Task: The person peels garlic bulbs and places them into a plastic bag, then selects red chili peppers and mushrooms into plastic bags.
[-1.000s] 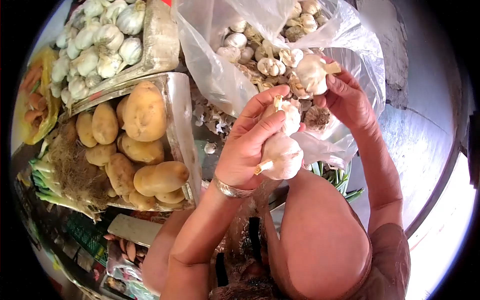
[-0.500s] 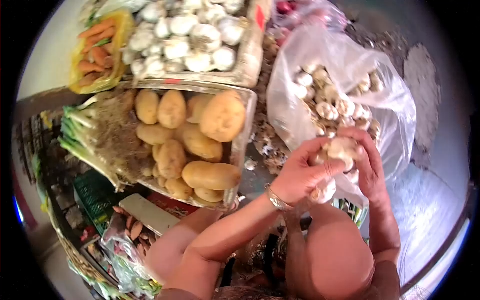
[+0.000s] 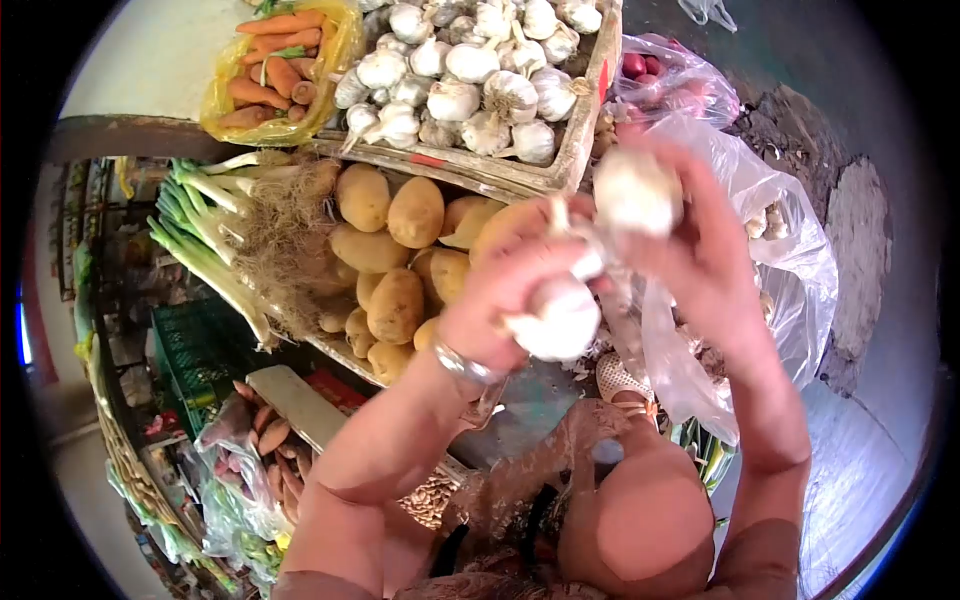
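Observation:
My left hand (image 3: 505, 290), with a bracelet at the wrist, is closed on garlic: one white bulb (image 3: 562, 318) hangs below the fingers and part of another shows between them. My right hand (image 3: 695, 235), smeared by motion, grips a large garlic bulb (image 3: 637, 192) just right of the left hand. Both hands are raised over the right edge of the potatoes (image 3: 395, 306). Above them is a worn crate (image 3: 560, 175) full of white garlic (image 3: 472, 62). Behind my right forearm lies a clear plastic bag (image 3: 805, 270) with more garlic bulbs, partly hidden.
Leeks (image 3: 205, 250) with long roots lie left of the potatoes. Carrots (image 3: 285, 45) fill a yellow bag at the upper left. Red onions (image 3: 640, 66) show in a bag at the top. A green crate (image 3: 205, 350) and sweet potatoes (image 3: 272, 435) are at the lower left.
The view has turned toward the crates on the left. My hands have moved away from over the plastic bag and apart from each other, each still with garlic.

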The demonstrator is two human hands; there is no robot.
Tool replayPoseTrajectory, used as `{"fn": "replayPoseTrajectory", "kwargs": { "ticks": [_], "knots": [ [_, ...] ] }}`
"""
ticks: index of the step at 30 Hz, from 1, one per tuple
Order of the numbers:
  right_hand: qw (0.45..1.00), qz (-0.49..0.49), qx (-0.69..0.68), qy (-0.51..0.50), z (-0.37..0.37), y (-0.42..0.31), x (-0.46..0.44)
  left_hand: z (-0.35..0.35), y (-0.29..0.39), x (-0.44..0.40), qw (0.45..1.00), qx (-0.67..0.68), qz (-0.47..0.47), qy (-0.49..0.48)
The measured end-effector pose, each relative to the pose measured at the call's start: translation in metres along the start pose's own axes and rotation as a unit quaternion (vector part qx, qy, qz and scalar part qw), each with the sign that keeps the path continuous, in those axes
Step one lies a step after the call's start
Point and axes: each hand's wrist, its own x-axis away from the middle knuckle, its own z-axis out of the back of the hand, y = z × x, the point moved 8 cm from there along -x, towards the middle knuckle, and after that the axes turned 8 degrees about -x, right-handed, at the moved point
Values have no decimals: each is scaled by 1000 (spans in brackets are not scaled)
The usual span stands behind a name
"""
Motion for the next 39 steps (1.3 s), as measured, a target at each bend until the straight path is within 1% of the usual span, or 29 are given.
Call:
{"fn": "replayPoseTrajectory", "kwargs": {
  "ticks": [2, 4, 5, 7, 8, 11, 12, 13, 14, 15, 16, 18, 20, 22, 23, 24, 26, 27, 28, 29, 30, 32, 33, 34, 35, 36, 37, 38, 39],
  "knots": [
    [995, 65, 69, 18, -2, -11, -50, 15, 35, 0, 1000, -4, -23, -2],
    [979, 134, 133, 74, 5, -6, -92, 27, 56, -2, 999, 13, -39, -21],
    [959, 163, 205, 108, 10, 3, -111, 32, 64, -4, 999, -1, -52, -16],
    [908, 179, 354, 136, 20, 42, -142, 43, 75, -10, 998, 4, -65, -18],
    [858, 94, 495, 97, 24, 80, -156, 49, 78, -13, 998, 5, -67, -17],
    [861, 70, 498, 83, 32, 96, -155, 62, 87, -21, 994, -50, -90, -32],
    [887, 82, 449, 66, 34, 94, -157, 65, 88, -24, 994, -50, -89, -29],
    [911, 94, 398, 50, 33, 93, -159, 71, 94, -28, 990, -87, -113, -2],
    [912, 96, 396, 49, 31, 95, -159, 76, 103, -32, 982, -124, -138, 25],
    [910, 113, 389, 87, 31, 86, -149, 76, 111, -37, 980, -131, -146, 13],
    [906, 128, 383, 125, 32, 75, -135, 84, 119, -46, 977, -148, -150, 30],
    [908, 151, 364, 144, 14, 42, -104, 88, 143, -55, 961, -224, -140, 85],
    [969, 100, 176, 138, 8, 37, -77, 88, 168, -73, 948, -251, -184, 64],
    [959, 134, 233, 91, -5, 26, -56, 97, 183, -102, 952, -251, -166, 53],
    [958, 134, 234, 94, -5, 25, -49, 98, 191, -117, 952, -234, -195, 25],
    [966, 120, 215, 77, -7, 27, -44, 102, 194, -131, 952, -235, -196, 23],
    [973, 105, 196, 61, -9, 29, -34, 116, 199, -151, 916, -347, -182, 85],
    [980, 83, 171, 55, -9, 32, -31, 123, 203, -156, 825, -520, -168, 147],
    [986, 61, 145, 48, -9, 36, -28, 129, 206, -159, 698, -671, -148, 203],
    [986, 63, 148, 51, -9, 35, -27, 135, 204, -161, 710, -648, -166, 221],
    [986, 62, 143, 53, -9, 35, -25, 137, 206, -162, 707, -652, -163, 219],
    [988, 58, 133, 58, -7, 35, -23, 134, 209, -161, 745, -626, -175, 150],
    [988, 59, 131, 58, -6, 34, -22, 135, 216, -157, 724, -657, -152, 143],
    [990, 54, 119, 61, -5, 34, -21, 134, 220, -152, 722, -660, -152, 143],
    [991, 49, 106, 64, -4, 36, -18, 142, 217, -146, 836, -518, -120, 134],
    [992, 49, 101, 65, -4, 36, -16, 148, 213, -140, 921, -360, -84, 122],
    [994, 33, 84, 63, -3, 40, -14, 152, 213, -139, 934, -341, -32, 99],
    [996, 17, 67, 60, -3, 44, -12, 155, 216, -135, 933, -345, -32, 101],
    [996, 12, 62, 58, -2, 45, -10, 157, 214, -128, 949, -295, -17, 109]
  ]
}}
